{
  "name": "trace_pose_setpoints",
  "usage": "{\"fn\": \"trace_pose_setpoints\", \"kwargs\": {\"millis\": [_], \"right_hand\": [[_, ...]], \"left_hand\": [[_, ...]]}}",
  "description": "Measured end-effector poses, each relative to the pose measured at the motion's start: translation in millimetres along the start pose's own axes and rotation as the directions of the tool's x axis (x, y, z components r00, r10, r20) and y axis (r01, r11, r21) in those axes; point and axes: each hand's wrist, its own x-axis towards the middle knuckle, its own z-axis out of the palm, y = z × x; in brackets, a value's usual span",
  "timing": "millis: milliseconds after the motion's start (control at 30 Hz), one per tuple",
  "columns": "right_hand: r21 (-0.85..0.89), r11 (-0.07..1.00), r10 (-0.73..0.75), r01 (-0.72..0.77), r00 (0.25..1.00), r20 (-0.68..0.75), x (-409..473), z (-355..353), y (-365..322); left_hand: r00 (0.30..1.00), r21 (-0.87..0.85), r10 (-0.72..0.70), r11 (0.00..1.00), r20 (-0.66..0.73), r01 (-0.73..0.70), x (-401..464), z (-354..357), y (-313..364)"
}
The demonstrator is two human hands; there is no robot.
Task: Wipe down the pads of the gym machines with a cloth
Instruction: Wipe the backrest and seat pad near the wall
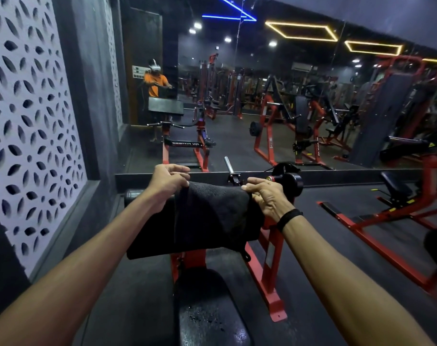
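Observation:
A black cloth [213, 213] hangs spread over the sloped black arm pad [150, 236] of a red-framed curl machine in front of me. My left hand [167, 182] pinches the cloth's upper left corner. At the upper right corner, my right hand [265, 196] pinches the cloth; a black band circles that wrist. The cloth covers most of the pad's right part. Below it, near the frame's bottom, lies the machine's black seat pad [207, 313], with shiny wet-looking spots.
A wall mirror [262, 96] ahead reflects the gym and a person in an orange shirt. A patterned white panel [30, 126] runs along the left. The machine's red frame [270, 270], a chrome weight peg [229, 166] and another red machine [387, 221] stand to the right on black floor.

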Motion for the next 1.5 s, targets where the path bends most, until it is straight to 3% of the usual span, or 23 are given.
{"fn": "trace_pose_setpoints", "kwargs": {"millis": [200,333,467,600,667,900,1167,1367,1500], "right_hand": [[-0.1,0.994,-0.057,0.054,0.998,-0.026,2,-11,0],[-0.236,0.962,-0.144,0.134,0.989,-0.027,2,-16,7],[-0.441,0.866,-0.225,0.235,0.971,0.074,-2,-19,11],[-0.548,0.802,-0.171,0.237,0.971,0.169,-2,-27,17],[-0.637,0.736,-0.135,0.23,0.971,0.195,-2,-33,26],[-0.888,0.306,-0.174,0.343,0.937,0.302,-3,-48,83],[-0.923,0.132,0.048,0.362,0.928,0.371,4,-79,142],[-0.898,0.116,0.041,0.424,0.902,0.431,33,-97,164],[-0.83,0.144,0.023,0.539,0.837,0.547,51,-117,187]], "left_hand": [[0.99,0.25,0.07,0.963,0.125,-0.1,-2,-4,-8],[0.966,0.565,0.22,0.783,0.138,-0.259,-5,1,-6],[0.952,0.644,0.259,0.704,0.161,-0.3,-4,3,-17],[0.956,0.646,0.253,0.706,0.15,-0.289,-3,4,-28],[0.962,0.649,0.22,0.71,0.163,-0.273,-5,4,-34],[0.945,0.731,0.08,0.614,0.316,-0.297,-24,4,-84],[0.966,0.888,-0.152,0.443,0.21,-0.124,-54,24,-160],[0.99,0.909,-0.102,0.414,0.097,-0.046,-45,47,-178],[0.995,0.91,-0.098,0.413,0.019,0.023,-48,57,-204]]}}
